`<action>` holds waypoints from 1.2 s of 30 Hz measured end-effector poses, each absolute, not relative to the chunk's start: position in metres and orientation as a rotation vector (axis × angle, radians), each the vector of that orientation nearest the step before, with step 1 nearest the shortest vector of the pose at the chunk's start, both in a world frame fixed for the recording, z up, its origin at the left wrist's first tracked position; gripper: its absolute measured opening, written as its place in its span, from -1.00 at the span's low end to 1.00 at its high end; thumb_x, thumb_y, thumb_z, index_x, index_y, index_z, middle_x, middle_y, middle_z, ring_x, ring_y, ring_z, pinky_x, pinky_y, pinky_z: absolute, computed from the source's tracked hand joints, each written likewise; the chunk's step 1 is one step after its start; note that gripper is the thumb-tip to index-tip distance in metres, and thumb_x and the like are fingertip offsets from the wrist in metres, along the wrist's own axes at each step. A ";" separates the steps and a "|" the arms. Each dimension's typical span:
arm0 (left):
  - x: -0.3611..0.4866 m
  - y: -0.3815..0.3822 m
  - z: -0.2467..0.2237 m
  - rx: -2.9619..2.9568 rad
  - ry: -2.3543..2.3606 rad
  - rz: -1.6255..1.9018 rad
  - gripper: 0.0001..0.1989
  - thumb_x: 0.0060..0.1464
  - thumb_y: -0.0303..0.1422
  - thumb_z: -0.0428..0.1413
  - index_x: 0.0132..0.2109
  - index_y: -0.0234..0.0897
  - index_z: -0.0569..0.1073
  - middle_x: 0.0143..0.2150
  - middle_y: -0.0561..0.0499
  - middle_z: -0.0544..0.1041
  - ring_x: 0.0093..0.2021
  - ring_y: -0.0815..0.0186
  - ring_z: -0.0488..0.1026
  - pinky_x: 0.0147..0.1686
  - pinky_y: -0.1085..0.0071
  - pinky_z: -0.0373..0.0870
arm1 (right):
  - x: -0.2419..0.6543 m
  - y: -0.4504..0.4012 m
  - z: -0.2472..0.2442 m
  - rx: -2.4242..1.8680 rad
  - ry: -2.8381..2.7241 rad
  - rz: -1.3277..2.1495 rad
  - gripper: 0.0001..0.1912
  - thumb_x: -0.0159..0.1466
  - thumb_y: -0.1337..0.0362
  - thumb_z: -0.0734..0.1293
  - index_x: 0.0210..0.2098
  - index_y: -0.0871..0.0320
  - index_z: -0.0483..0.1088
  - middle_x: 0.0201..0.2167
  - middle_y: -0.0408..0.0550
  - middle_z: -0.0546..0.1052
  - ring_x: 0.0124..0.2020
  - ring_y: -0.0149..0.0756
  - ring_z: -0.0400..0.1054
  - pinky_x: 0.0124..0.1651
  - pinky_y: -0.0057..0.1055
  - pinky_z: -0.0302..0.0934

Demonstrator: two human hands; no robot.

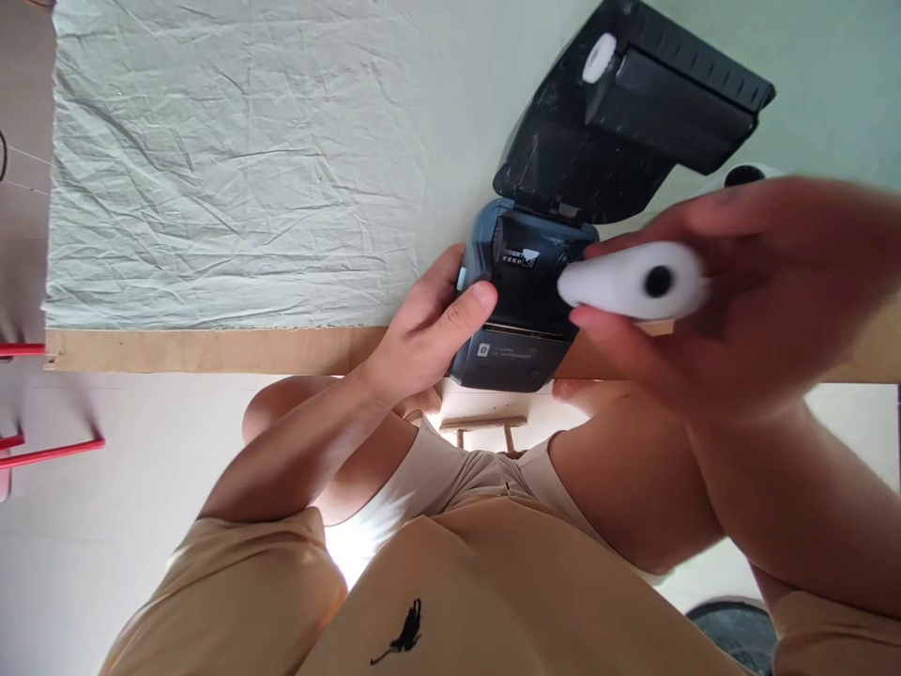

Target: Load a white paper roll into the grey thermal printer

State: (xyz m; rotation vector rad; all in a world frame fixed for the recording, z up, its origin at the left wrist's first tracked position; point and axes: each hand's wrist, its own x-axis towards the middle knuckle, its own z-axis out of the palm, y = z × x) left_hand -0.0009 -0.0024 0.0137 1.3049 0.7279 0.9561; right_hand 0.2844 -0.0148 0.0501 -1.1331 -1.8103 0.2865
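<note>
A dark label printer [517, 319] sits at the table's front edge with its lid [584, 160] swung up and back on the hinge. White lettering marks the inside of its bay, and a white round piece shows in the lid. My left hand [429, 329] grips the printer's left side, thumb over the rim. In my right hand [760, 291] is a white paper roll [619, 284] with a black core hole, pinched between thumb and fingers. It hovers at the right side of the bay, its near end slightly blurred. Whether it touches the printer, I cannot tell.
Another white roll [772, 172] is partly hidden behind my right hand. A wrinkled pale cloth [232, 169] covers the table, with a bare wooden edge [211, 349] along the front. Red legs [56, 453] of some furniture stand on the floor at left.
</note>
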 end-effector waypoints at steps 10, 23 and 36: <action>-0.003 0.005 0.002 1.417 0.650 0.975 -0.32 0.55 0.40 0.32 0.21 -0.14 0.72 0.00 -0.06 0.80 -0.04 0.09 0.79 -0.11 0.22 0.71 | 0.238 -0.017 0.046 -0.895 -1.820 -0.073 -0.83 0.61 0.34 0.59 0.09 -0.05 0.63 -0.02 -0.16 0.92 0.01 -0.18 0.92 -0.06 -0.23 0.72; -0.005 0.004 0.006 1.404 0.664 0.934 -0.34 0.57 0.34 0.33 0.27 -0.17 0.72 0.07 -0.10 0.82 0.04 0.07 0.78 0.01 0.18 0.75 | 0.265 -0.015 0.047 -0.951 -2.023 -0.007 -0.54 0.53 0.56 0.55 0.21 -0.13 0.77 0.23 -0.20 0.92 0.12 -0.11 0.87 0.09 -0.14 0.64; -0.007 0.009 -0.003 1.420 0.676 0.978 -0.27 0.56 0.42 0.30 0.39 -0.07 0.71 0.15 -0.10 0.76 0.23 0.02 0.75 0.35 0.04 0.78 | 0.252 -0.030 0.057 -0.816 -2.187 -0.015 -0.76 0.61 0.44 0.61 0.07 -0.03 0.61 0.03 -0.31 0.92 0.08 -0.32 0.81 0.10 -0.18 0.52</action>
